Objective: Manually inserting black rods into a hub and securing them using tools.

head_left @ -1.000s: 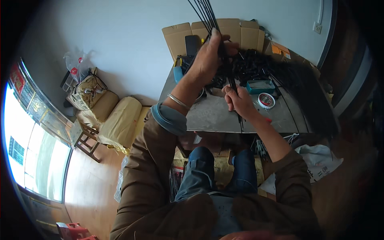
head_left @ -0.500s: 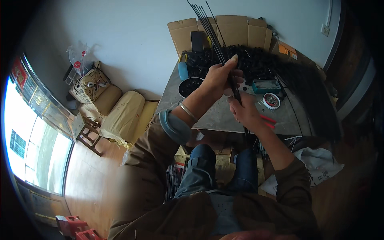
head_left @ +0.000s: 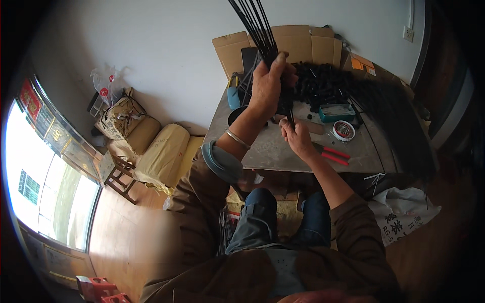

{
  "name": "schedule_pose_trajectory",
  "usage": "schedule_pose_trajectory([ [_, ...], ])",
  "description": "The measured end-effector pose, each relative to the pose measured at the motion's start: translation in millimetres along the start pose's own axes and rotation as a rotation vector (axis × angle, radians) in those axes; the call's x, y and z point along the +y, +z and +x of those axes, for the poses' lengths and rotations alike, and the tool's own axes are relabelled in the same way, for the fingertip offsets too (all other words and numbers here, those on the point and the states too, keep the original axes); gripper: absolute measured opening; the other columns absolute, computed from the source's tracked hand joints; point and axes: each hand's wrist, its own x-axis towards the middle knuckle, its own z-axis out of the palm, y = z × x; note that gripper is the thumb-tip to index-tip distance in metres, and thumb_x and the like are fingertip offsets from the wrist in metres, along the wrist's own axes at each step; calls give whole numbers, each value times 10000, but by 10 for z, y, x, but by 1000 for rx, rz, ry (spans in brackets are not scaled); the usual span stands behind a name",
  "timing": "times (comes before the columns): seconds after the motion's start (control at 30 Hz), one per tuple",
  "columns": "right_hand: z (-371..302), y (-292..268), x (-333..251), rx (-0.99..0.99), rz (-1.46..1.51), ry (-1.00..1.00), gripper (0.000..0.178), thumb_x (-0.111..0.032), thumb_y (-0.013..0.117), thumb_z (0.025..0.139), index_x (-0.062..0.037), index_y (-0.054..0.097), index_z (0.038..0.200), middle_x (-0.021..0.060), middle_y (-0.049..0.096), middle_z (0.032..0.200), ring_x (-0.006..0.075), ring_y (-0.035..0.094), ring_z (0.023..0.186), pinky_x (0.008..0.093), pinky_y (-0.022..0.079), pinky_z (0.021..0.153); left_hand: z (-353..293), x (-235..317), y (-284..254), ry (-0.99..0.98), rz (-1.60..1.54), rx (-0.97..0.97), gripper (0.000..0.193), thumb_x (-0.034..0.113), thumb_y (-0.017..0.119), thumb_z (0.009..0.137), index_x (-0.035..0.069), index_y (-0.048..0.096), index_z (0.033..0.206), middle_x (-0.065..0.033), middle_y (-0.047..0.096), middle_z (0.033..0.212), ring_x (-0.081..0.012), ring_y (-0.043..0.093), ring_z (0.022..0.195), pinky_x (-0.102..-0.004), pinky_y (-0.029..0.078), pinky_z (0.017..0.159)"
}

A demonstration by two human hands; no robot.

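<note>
left hand [head_left: 268,86] has risen, its grip and that of my right hand [head_left: 299,140] closed round black rods [head_left: 267,46] already bunched, with black pieces [head_left: 319,81] left heaped on the bench [head_left: 275,151].

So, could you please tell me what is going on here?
The person's left hand grips a bundle of thin black rods over a grey table. The right hand is closed on the bundle lower down. Beyond lies a heap of black parts; a teal box, a round white tub and a red-handled tool sit to the right.
</note>
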Motion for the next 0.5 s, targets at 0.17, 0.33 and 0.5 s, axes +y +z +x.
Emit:
schedule_pose_trajectory([
  [0.17,-50,-19,103,-4,-103,11,337,-321,544,957,-18,563,811,12,482,560,99,460,505,276,375,479,-59,-71,-273,-199,-89,-35,351,228,482,975,-27,479,1216,-113,621,928,-217,645,796,-347,541,731],
  [0.33,235,87,-582,7,118,1,325,-315,559,952,-25,556,807,-39,415,592,57,392,537,245,323,485,237,555,40,63,7,-139,399,273,501,966,-57,502,1189,-132,641,927,-189,642,788,-307,521,701],
  [0.5,-45,311,393,98,-60,-49,318,-310,546,960,-21,554,827,-10,463,579,73,439,493,247,350,469,122,77,-146,-138,78,-164,390,284,519,961,-56,535,1151,-126,650,944,-183,633,831,-279,501,761],
])
